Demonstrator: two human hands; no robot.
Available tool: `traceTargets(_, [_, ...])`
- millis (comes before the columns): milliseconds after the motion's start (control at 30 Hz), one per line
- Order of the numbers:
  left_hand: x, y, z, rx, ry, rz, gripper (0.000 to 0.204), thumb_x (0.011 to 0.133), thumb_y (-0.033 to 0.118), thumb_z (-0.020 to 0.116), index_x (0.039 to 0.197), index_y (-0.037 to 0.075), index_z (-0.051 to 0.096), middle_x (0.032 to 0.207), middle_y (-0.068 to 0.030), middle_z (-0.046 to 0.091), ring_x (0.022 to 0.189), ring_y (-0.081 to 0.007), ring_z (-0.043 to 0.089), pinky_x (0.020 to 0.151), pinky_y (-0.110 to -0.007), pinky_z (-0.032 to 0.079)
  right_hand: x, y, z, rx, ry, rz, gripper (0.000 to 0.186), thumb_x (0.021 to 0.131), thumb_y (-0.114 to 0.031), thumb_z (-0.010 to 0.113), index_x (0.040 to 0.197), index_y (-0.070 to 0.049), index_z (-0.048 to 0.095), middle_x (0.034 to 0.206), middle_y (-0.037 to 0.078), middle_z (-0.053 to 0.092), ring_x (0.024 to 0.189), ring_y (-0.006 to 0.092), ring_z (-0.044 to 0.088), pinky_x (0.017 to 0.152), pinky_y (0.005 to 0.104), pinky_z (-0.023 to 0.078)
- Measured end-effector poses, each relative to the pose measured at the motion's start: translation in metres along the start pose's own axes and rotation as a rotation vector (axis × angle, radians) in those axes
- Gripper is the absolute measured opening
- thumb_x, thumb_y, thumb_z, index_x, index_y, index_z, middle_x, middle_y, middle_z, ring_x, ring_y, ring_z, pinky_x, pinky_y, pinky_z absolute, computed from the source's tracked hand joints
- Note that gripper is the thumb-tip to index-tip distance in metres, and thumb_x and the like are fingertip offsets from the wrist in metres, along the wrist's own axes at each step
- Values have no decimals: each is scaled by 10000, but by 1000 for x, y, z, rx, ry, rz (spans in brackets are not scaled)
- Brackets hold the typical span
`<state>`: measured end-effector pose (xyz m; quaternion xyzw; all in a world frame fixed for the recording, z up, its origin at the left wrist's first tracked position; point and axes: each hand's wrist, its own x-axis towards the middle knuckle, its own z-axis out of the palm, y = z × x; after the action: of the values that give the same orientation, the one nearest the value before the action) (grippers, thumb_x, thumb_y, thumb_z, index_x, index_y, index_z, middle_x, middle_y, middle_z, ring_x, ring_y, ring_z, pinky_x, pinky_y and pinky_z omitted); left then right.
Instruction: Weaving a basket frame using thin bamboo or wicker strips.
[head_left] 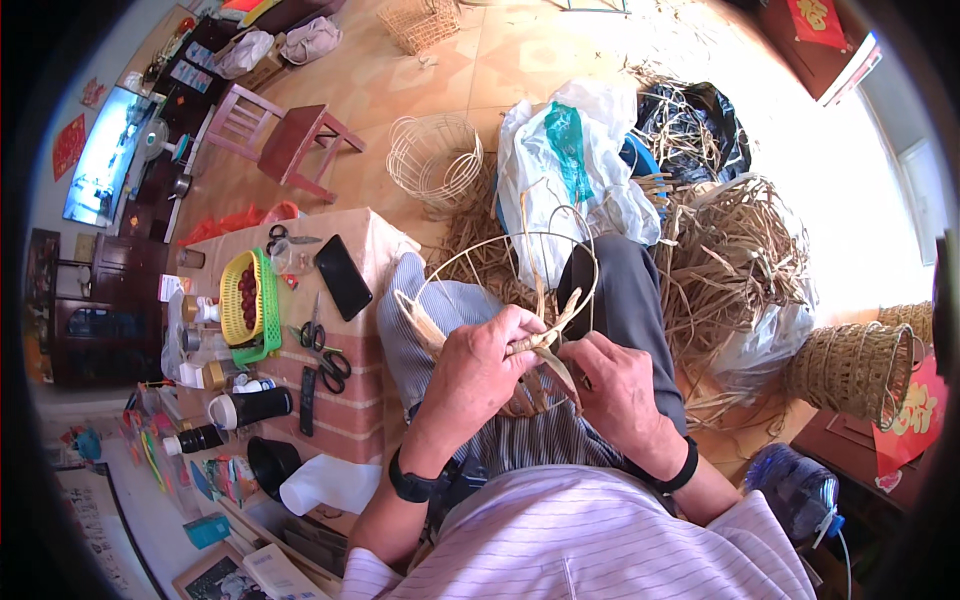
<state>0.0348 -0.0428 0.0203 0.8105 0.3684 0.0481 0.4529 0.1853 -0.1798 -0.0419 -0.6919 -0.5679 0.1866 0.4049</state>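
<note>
Wire frame: the round wire frame (532, 341), partly wrapped in dry leaf, is in front of the person's body above the lap, its near rim between the two hands and its open hoop spreading away from them.
Left hand: the left hand (480, 365) is closed around the wrapped near rim, thumb on top.
Right hand: the right hand (620, 392) is just beside that rim, fingers curled in nearly closed; whether they pinch the strip I cannot tell.
Leaf strip: a flat brown leaf strip (562, 380) slants down from the rim between the hands, its lower end near the right fingers.
In the way: the hands hide part of the near rim; just past the hoop, a white plastic bag (570, 150) with a green patch fills the view.
Left table: a cloth-covered table (350, 420) bears a black phone (343, 277), black-handled scissors (334, 368), a yellow basket (232, 318) of dark red fruit against a green basket (270, 300), and a black bottle (262, 405).
Floor ahead: a bare wire basket (435, 165) stands near a red wooden chair (290, 140).
Right side: a heap of dry leaves (735, 250), a woven basket (845, 375) and a large clear blue bottle (790, 485).
</note>
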Motion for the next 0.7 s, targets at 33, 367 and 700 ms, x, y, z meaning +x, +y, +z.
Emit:
traceTargets(33, [0, 0, 0, 4, -8, -12, 306, 896, -38, 745, 1188, -18, 657, 1114, -166, 773, 1109, -295, 765, 930, -374, 605, 2, 0, -1, -55, -5, -58, 249, 845, -116, 800, 1021, -79, 627, 853, 90, 633, 727, 285, 684, 612, 405, 539])
traceTargets(367, [2, -6, 0, -24, -7, -9, 278, 909, 48, 771, 1164, 10, 667, 1068, -192, 783, 1076, -342, 765, 901, -425, 597, 35, 8, -13, -227, 297, -268, 305, 747, -90, 816, 1023, -82, 687, 924, 74, 615, 828, 272, 616, 740, 416, 507])
traceTargets(700, [6, -5, -5, -113, -102, -66, 233, 940, -6, 713, 1166, -27, 659, 1088, -186, 769, 1115, -316, 754, 932, -403, 592, -11, -7, 10, -76, -56, -94, 352, 765, -107, 798, 1084, -55, 657, 908, 93, 573, 817, 300, 662, 672, 437, 545])
